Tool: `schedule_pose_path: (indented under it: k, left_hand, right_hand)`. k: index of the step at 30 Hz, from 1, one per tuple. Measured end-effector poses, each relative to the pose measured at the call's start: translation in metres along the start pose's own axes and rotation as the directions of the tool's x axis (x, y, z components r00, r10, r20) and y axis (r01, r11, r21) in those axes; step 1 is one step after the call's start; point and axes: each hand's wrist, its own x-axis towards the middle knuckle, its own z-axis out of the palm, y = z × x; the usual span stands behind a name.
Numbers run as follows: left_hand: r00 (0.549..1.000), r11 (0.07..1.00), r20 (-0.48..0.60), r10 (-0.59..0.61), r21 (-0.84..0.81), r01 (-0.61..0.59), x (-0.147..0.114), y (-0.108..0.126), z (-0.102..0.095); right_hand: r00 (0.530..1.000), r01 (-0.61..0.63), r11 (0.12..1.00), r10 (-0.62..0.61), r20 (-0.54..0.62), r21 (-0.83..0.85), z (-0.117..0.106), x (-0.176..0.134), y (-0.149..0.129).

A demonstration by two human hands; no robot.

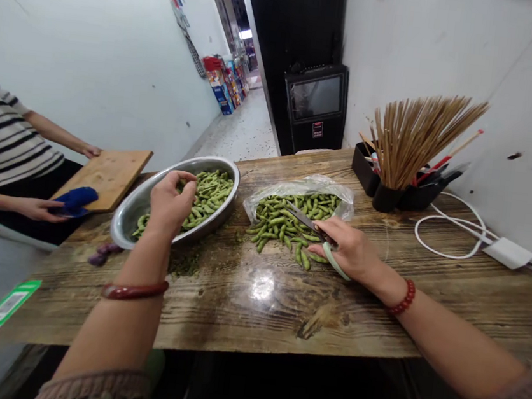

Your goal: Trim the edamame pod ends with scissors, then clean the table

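Note:
My left hand (173, 202) is over the near side of an oval metal basin (126, 214) of green soybean pods (211, 196). Its fingers are curled in, and whatever they may hold is hidden. In my right hand (350, 249) is a pair of scissors (309, 220) with pale green handles, the blades slightly apart and pointing left over a second heap of pods (278, 217). That heap spills out of a clear plastic bag (306, 183) onto the wooden table (253, 313). Small green trimmings (186, 263) lie beside the basin.
Right of the bag, a black holder (388, 198) carries many bamboo skewers (411, 142); a white cable and adapter (510, 251) lie near the wall. At left, another person holds a wooden board (105, 175) and a blue cloth (75, 201). Purple bulbs (104, 253) lie near the basin.

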Motion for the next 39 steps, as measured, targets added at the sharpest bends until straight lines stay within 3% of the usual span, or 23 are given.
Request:
schedule_pose_path:
  k: [3,6,8,11,13,18,23,29,33,36,39]
  left_hand:
    - [0.986,0.951,0.07,0.148,0.262,-0.162,0.003,-0.014,-0.012]
    - [0.965,0.923,0.118,0.233,0.285,-0.258,-0.02,-0.011,-0.007]
    - [0.943,0.911,0.218,0.253,0.275,-0.308,-0.041,-0.005,0.003]
    - [0.881,0.872,0.433,0.19,0.338,-0.355,-0.07,0.001,0.02]
    - [0.85,0.829,0.513,0.119,0.42,-0.37,-0.083,0.0,0.031]
    - [0.893,0.738,0.45,-0.006,0.605,-0.299,-0.088,-0.014,0.051]
    - [0.875,0.812,0.484,-0.021,0.519,-0.268,-0.082,-0.025,0.064]
    - [0.831,0.903,0.549,0.093,0.306,-0.303,-0.085,-0.028,0.068]
    - [0.861,0.977,0.506,0.05,0.152,-0.146,-0.091,-0.027,0.07]
    - [0.891,0.997,0.45,-0.059,-0.021,0.076,-0.097,-0.016,0.067]
    - [0.876,0.882,0.451,-0.173,-0.325,0.341,-0.104,0.005,0.062]
  right_hand:
    - [1.0,0.016,1.0,-0.016,-0.01,0.004,0.0,0.0,0.0]
    - [1.0,0.02,1.0,-0.02,-0.017,0.008,0.0,0.0,0.001]
    - [1.0,0.022,1.0,-0.022,-0.019,0.005,0.0,0.0,0.001]
    - [1.0,0.016,1.0,-0.016,-0.014,0.0,0.0,0.001,0.0]
    - [1.0,0.004,1.0,-0.005,-0.016,-0.007,0.0,0.001,0.0]
    - [1.0,0.014,0.999,-0.014,-0.011,-0.029,0.0,0.003,-0.001]
    - [1.0,0.011,0.999,-0.012,-0.011,-0.048,-0.001,0.004,-0.002]
    - [1.0,0.005,0.999,-0.005,-0.007,-0.038,-0.003,0.004,-0.004]
    - [1.0,0.007,1.0,-0.007,-0.004,-0.021,-0.003,0.004,-0.005]
    - [1.0,0.002,1.0,-0.002,-0.015,-0.007,-0.004,0.004,-0.005]
    - [1.0,0.008,1.0,-0.008,-0.027,0.018,-0.004,0.004,-0.003]
